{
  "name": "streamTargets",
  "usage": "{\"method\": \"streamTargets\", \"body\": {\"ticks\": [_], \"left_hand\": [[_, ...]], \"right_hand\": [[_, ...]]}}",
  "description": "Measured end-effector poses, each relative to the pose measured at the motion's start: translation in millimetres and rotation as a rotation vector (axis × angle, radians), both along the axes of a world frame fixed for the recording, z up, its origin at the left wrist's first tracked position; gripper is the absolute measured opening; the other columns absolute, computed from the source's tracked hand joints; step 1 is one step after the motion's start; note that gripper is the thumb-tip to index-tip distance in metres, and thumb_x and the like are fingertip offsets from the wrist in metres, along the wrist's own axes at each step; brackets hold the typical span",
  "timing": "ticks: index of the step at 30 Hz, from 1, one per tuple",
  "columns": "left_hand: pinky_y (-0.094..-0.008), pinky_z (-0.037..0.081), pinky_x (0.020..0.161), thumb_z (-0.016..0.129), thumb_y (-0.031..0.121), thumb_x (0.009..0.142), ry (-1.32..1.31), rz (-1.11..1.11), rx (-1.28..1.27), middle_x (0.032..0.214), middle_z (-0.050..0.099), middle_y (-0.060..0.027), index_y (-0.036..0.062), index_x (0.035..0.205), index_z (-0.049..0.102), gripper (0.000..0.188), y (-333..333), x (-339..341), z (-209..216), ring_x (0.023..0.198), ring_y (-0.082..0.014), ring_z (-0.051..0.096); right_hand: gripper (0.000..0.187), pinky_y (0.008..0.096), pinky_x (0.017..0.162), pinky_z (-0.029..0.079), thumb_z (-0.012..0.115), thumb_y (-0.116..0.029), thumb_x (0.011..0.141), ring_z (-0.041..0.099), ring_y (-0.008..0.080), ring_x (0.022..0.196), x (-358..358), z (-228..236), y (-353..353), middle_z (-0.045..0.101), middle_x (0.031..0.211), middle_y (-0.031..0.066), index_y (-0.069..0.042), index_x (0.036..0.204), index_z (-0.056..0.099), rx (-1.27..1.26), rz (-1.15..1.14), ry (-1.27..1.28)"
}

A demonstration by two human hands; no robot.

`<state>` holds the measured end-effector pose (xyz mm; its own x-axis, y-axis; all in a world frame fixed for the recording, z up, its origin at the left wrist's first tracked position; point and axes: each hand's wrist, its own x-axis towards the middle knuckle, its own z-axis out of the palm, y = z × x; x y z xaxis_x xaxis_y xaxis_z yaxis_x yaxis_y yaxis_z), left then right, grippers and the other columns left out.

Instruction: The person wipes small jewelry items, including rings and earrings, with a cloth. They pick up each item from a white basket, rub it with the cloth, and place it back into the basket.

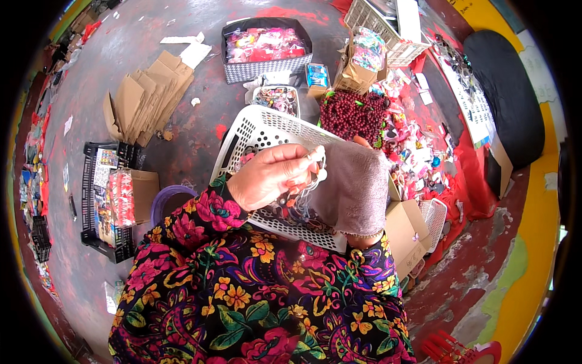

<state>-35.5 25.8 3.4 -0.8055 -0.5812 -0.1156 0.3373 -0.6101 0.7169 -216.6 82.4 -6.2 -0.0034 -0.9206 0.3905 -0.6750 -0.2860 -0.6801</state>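
My left hand [276,176] is raised over a white perforated plastic basket [242,128], with thumb and fingers pinched on a pale, looped cord [321,172] with whitish bead-like pieces. Thin whitish strands hang below it into the basket. A mauve-grey plush towel [357,188] lies over my right hand [362,142], which holds it at the basket's right side. Only a few fingertips at its top edge and the wrist below show; the towel hides the rest. Inside the basket, partly covered by my left hand, is a tangle of small cords and trinkets.
Dark red bead strands [354,115] lie beyond the towel, beside a spread of colourful small goods. Behind the basket stand a small tub of trinkets [276,98] and a patterned bin [267,71]. Folded cardboard [148,97] and a black crate [91,200] are left; an open carton [407,233] is right.
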Motion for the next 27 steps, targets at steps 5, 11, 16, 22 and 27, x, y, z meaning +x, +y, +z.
{"method": "streamTargets", "body": {"ticks": [5, 11, 16, 22, 27], "left_hand": [[-0.0201, 0.036, 0.055, 0.046, 0.019, 0.095, 0.224, -0.091, 0.307, 0.069, 0.040, 0.0041, 0.0001, 0.098, 0.053, 0.021, 1, -1, -9, 0.063, -0.0097, 0.041], [-0.0230, 0.039, 0.049, 0.049, 0.015, 0.092, 0.049, -0.154, 0.452, 0.078, 0.052, 0.0005, 0.0037, 0.124, 0.047, 0.034, 13, -14, -12, 0.056, -0.0074, 0.047], [-0.0245, 0.040, 0.049, 0.047, 0.012, 0.092, -0.004, -0.138, 0.444, 0.076, 0.052, -0.0027, 0.0035, 0.120, 0.048, 0.029, 14, -14, -13, 0.058, -0.0124, 0.050], [-0.0253, 0.037, 0.056, 0.046, 0.017, 0.094, 0.070, -0.312, 0.302, 0.071, 0.045, -0.0016, 0.0048, 0.104, 0.051, 0.017, 18, -13, -13, 0.067, -0.0143, 0.047], [-0.0259, 0.036, 0.056, 0.044, 0.019, 0.095, 0.066, -0.405, 0.308, 0.069, 0.041, -0.0005, 0.0048, 0.089, 0.050, 0.017, 15, -14, -7, 0.065, -0.0132, 0.043]], "right_hand": [[0.032, 0.0247, 0.086, 0.044, 0.049, -0.008, 0.088, 0.056, 0.0124, 0.094, 13, 25, 0, 0.059, 0.101, 0.0072, 0.001, 0.119, 0.047, 0.295, 0.071, -0.632], [0.037, 0.0371, 0.075, 0.040, 0.065, -0.015, 0.071, 0.059, 0.0222, 0.086, 25, 30, 16, 0.061, 0.096, 0.0070, -0.007, 0.106, 0.057, 0.352, -0.163, -0.294], [0.025, 0.0372, 0.068, 0.040, 0.070, -0.023, 0.071, 0.059, 0.0239, 0.067, 30, 20, 23, 0.060, 0.076, 0.0077, -0.007, 0.084, 0.056, 0.183, -0.215, -0.169], [0.019, 0.0349, 0.055, 0.046, 0.068, -0.016, 0.070, 0.059, 0.0250, 0.061, 20, 33, 22, 0.058, 0.069, 0.0121, -0.003, 0.078, 0.055, 0.136, -0.174, 0.345], [0.013, 0.0376, 0.057, 0.046, 0.063, -0.009, 0.068, 0.057, 0.0285, 0.064, 17, 43, 20, 0.056, 0.069, 0.0128, -0.003, 0.077, 0.055, 0.340, -0.199, 0.351]]}}
